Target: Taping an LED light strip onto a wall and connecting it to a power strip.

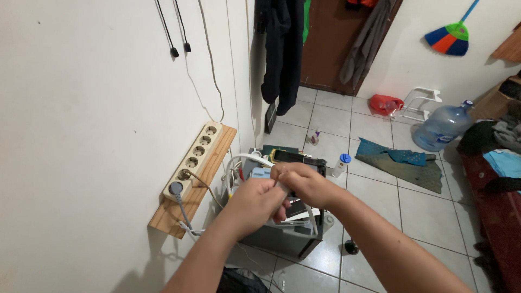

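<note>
White cable (282,187) in the middle of the frame, pinched between both hands. Left hand (255,202) closed on it from below, fingers curled tight. Right hand (304,182) closed on it from above, touching the left. Just behind, a grey box (282,239) full of small stuff on the tiled floor. At left, a power strip (194,160) on a wood shelf (168,220), one plug (176,188) in. Far right, a water jug (442,127).

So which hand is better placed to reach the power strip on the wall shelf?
Probably the left hand: it sits nearer the cream power strip on the wooden shelf. The right hand is farther away. Both pinch a white cable.
</note>
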